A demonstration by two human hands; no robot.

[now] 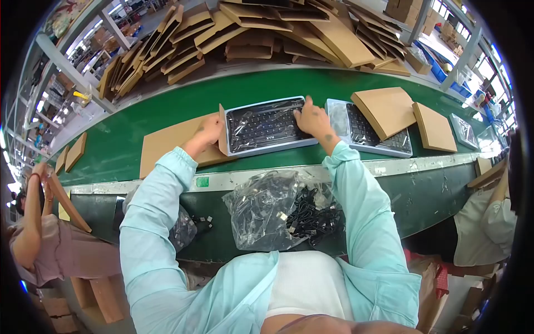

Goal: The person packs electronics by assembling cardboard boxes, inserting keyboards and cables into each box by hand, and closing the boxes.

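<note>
A black keyboard in clear wrap lies in a pale blue tray on the green surface. My right hand grips the tray's right end, thumb over the keyboard's edge. At the tray's left end, my left hand has its fingers closed on the open end flap of a flat brown cardboard box. The tray's left edge meets that opening. To the right, a second pale blue tray holds another wrapped keyboard, partly covered by a brown carton.
Folded cartons are heaped behind the green surface. Near my body lie a clear plastic bag and black cables. Another carton lies right. Co-workers are at both sides.
</note>
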